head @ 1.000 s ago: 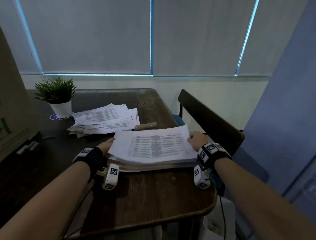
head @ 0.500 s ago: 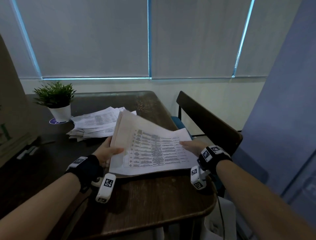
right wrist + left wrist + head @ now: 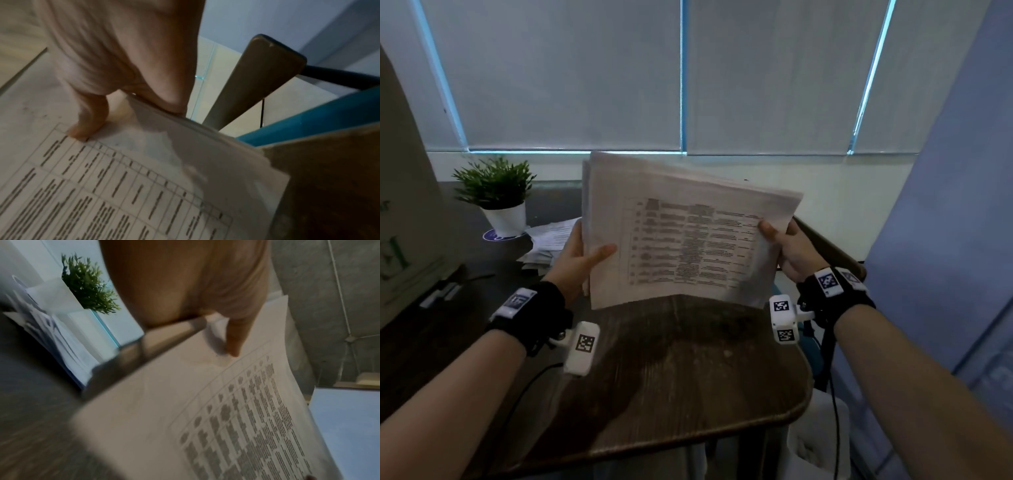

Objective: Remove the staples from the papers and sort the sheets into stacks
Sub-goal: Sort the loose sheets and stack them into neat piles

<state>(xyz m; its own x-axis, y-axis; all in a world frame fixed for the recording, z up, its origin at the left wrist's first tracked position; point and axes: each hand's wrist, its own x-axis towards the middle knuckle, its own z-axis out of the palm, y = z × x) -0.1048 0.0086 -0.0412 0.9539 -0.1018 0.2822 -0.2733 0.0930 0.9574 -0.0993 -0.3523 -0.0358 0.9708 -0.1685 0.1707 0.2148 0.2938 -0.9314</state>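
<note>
A thick stack of printed sheets [image 3: 681, 236] stands nearly upright on its lower edge on the dark wooden table [image 3: 688, 370], its top page showing a table of text. My left hand [image 3: 578, 257] grips the stack's left edge, thumb on the front page [image 3: 232, 344]. My right hand [image 3: 791, 250] grips the right edge, thumb on the front [image 3: 86, 129], with the other fingers behind the stack [image 3: 144, 178]. A second, messier pile of papers [image 3: 548, 240] lies flat on the table behind my left hand. No staple shows in any view.
A small potted plant [image 3: 496, 192] in a white pot stands at the back left. A cardboard box [image 3: 404, 205] fills the left edge. A dark chair back [image 3: 832, 246] with a blue seat [image 3: 308, 123] stands by the table's right side.
Both hands have lifted the stack from lying flat on the table to standing almost upright on its lower edge, and it now hides most of the back pile.
</note>
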